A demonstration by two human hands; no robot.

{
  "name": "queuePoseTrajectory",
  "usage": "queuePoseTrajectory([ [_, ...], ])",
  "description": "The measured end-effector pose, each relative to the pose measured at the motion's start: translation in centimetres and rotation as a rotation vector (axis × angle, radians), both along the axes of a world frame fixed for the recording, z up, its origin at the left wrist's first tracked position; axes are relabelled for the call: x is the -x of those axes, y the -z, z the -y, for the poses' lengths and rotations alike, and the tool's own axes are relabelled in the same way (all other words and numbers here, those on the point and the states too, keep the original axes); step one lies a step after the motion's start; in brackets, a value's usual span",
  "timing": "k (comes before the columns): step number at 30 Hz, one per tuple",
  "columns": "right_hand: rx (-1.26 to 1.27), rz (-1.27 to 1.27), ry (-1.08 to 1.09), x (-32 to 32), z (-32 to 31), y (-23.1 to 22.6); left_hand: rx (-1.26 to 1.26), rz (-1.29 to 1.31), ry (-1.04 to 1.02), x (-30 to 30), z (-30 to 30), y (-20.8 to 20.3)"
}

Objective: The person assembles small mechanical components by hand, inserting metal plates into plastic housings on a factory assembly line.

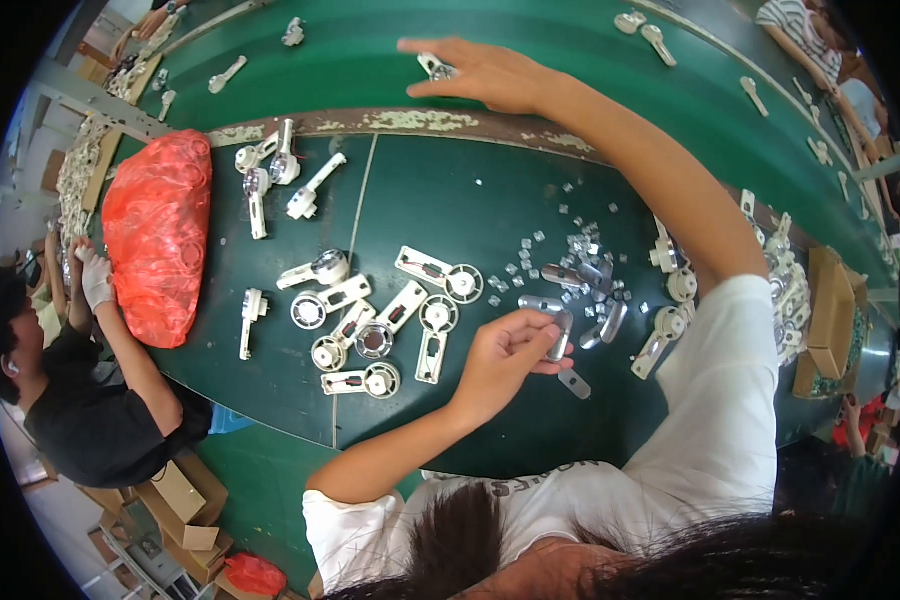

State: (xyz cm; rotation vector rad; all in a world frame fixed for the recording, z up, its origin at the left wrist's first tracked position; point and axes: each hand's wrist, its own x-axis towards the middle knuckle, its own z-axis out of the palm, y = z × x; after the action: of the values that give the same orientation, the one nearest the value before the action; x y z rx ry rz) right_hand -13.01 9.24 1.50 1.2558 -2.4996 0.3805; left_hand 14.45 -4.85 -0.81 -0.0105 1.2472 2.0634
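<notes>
Near the table's front edge, my left hand [510,362] is closed on a clear plastic cover [562,338], an oblong piece held between thumb and fingers. My right arm reaches far across to the green conveyor belt, where my right hand [495,78] has its fingers stretched apart. A small white-and-clear part [436,67] lies between that thumb and forefinger; whether they touch it is hard to see. Under my left hand's fingertips a flat clear piece [574,384] rests on the table. Several more clear covers [610,322] and tiny clear squares [582,243] lie scattered just beyond.
Several white handheld-fan-like housings [374,340] are spread left of my hand. A red plastic bag [160,240] bulges at the left, near a co-worker [100,390]. More white parts [790,290] and a cardboard box [832,310] sit right. The conveyor belt [540,35] runs behind a raised edge.
</notes>
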Motion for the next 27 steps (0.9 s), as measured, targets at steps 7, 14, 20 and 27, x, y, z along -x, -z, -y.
queuePoseTrajectory([
  [7, 0.286, -0.039, 0.057, -2.0, -2.0, -2.2, 0.008, 0.018, 0.050, 0.1, 0.4, -0.9],
  [14, 0.982, 0.809, 0.267, -22.3, -4.9, -5.8, 0.031, 0.049, 0.024, 0.3, 0.4, -0.9],
  [20, 0.782, 0.739, 0.330, -28.3, -5.1, -1.7, 0.041, 0.015, 0.078, -0.4, -0.4, -1.1],
  [27, 0.717, 0.689, 0.324, -28.0, -5.1, 0.0, 0.069, 0.005, 0.112, -0.7, -0.4, -1.2],
])
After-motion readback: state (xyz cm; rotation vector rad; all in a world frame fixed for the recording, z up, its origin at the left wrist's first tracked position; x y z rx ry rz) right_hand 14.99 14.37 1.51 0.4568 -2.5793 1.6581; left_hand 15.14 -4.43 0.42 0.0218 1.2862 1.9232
